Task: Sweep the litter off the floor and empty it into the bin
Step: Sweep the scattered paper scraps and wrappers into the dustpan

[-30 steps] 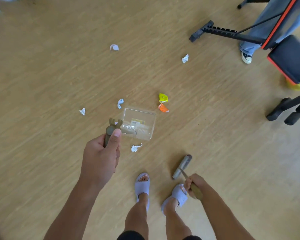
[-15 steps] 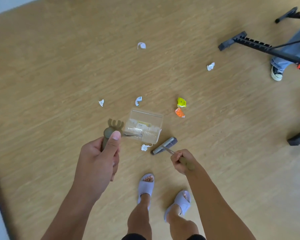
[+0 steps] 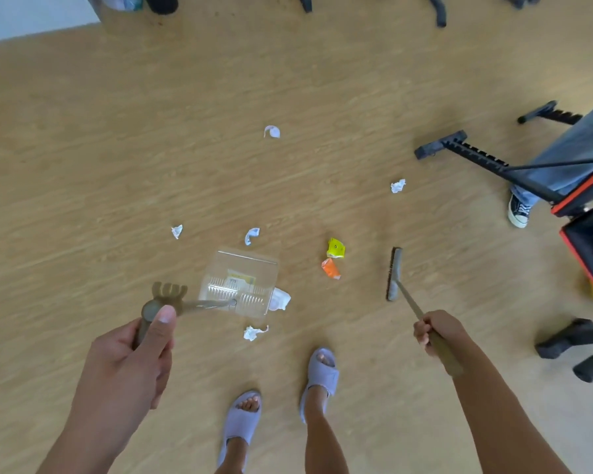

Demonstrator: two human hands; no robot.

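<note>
Head view: a wood-grain floor (image 3: 83, 200) is strewn with paper scraps (image 3: 272, 131) and two wrappers (image 3: 332, 258). The left hand (image 3: 134, 354) has its fingers wrapped around the handle of a clear dustpan (image 3: 240, 282) resting among them; the right hand (image 3: 435, 331) grips a broom (image 3: 394, 273), its head beside the wrappers.

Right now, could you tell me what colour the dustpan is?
Clear, see-through dustpan; head view.

Wood-look floor (image 3: 117, 165), paper scraps (image 3: 397, 185) (scattered), wrappers (image 3: 335, 248)
</note>
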